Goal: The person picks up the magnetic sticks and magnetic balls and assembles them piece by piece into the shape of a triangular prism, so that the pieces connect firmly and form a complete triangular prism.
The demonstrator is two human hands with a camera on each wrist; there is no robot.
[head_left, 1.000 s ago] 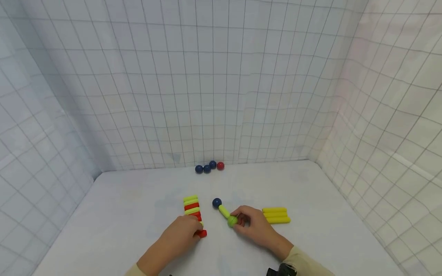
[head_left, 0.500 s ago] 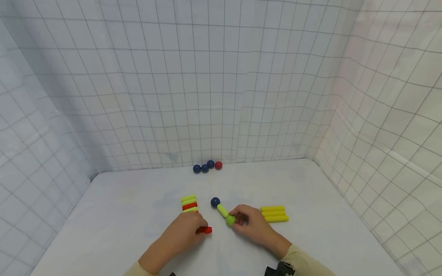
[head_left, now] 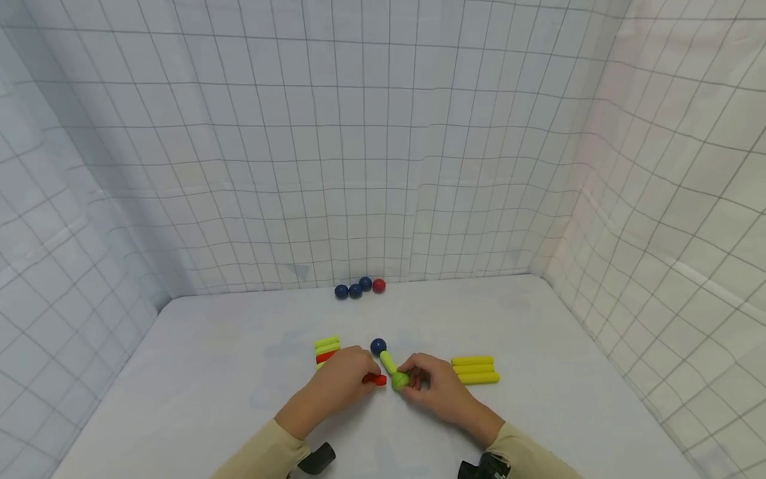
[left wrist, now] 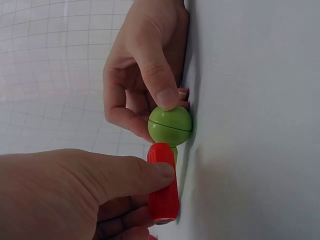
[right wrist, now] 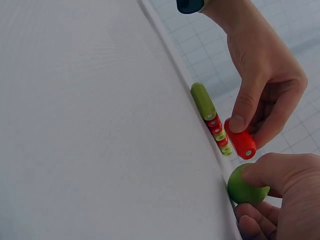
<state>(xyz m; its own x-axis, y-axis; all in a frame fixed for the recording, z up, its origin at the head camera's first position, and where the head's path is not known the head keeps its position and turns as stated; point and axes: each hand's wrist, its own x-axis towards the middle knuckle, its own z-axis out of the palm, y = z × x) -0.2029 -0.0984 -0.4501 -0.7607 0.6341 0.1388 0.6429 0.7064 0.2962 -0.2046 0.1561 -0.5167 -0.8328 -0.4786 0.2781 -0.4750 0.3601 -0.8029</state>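
Note:
My left hand [head_left: 341, 379] pinches a short red rod [left wrist: 164, 195] between thumb and fingers. A pale metal tip shows at the rod's end in the right wrist view. My right hand [head_left: 439, 392] pinches a green ball [left wrist: 170, 127] with a seam round its middle, low over the white table. From that ball a lime-green rod [head_left: 387, 362] runs away from me to a dark blue ball [head_left: 378, 346], and the three form a line. One end of the red rod is close to the green ball, left of it in the head view.
Left of the hands lies a row of lime and red rods [head_left: 326, 342], partly hidden by my left hand. Several yellow rods [head_left: 475, 370] lie at the right. Three blue balls [head_left: 356, 291] and a red ball [head_left: 379, 285] sit by the gridded back wall [head_left: 371, 166].
My left hand has taken the red rod from the row's near end and carried it right, toward the green ball. The blue ball has swung slightly right; my right hand stays put.

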